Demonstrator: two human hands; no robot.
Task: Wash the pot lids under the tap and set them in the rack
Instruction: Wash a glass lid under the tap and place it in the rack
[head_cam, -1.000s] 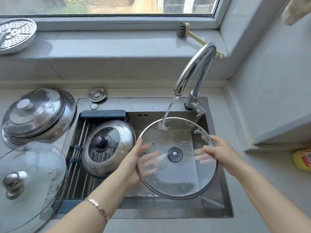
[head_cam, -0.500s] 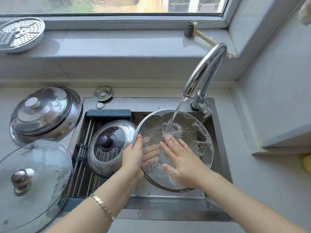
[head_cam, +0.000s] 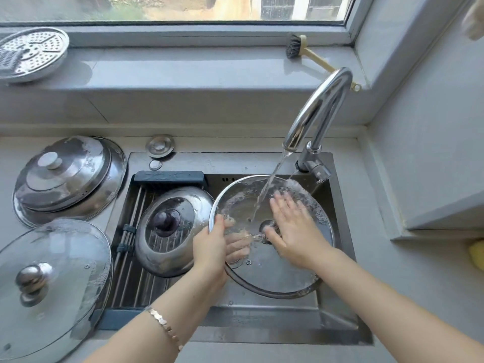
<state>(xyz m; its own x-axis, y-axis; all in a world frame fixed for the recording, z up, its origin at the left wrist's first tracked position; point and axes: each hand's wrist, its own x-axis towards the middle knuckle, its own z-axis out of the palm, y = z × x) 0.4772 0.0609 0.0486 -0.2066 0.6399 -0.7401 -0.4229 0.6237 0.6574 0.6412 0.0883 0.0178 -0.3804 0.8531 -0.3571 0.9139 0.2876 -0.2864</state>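
A round glass lid (head_cam: pixel 272 273) with a metal rim is tilted over the sink, under the running tap (head_cam: pixel 318 111). My left hand (head_cam: pixel 212 247) grips its left rim, thumb on top and fingers showing through the glass. My right hand (head_cam: pixel 290 226) lies flat with straight fingers on the wet, soapy inner face, beside the stream. A steel lid with a dark knob (head_cam: pixel 170 229) rests on the roll-up rack (head_cam: pixel 131 258) across the sink's left half.
Stacked steel lids (head_cam: pixel 68 179) and a large glass lid with a steel knob (head_cam: pixel 52 284) lie on the counter at left. A perforated steamer plate (head_cam: pixel 31 53) and a brush (head_cam: pixel 309 53) sit on the windowsill. A yellow object (head_cam: pixel 476 254) is at the right edge.
My right hand left the lid's right rim and now rubs its inner face, sliding right of the stream. The lid tipped further under the water; suds spread on it.
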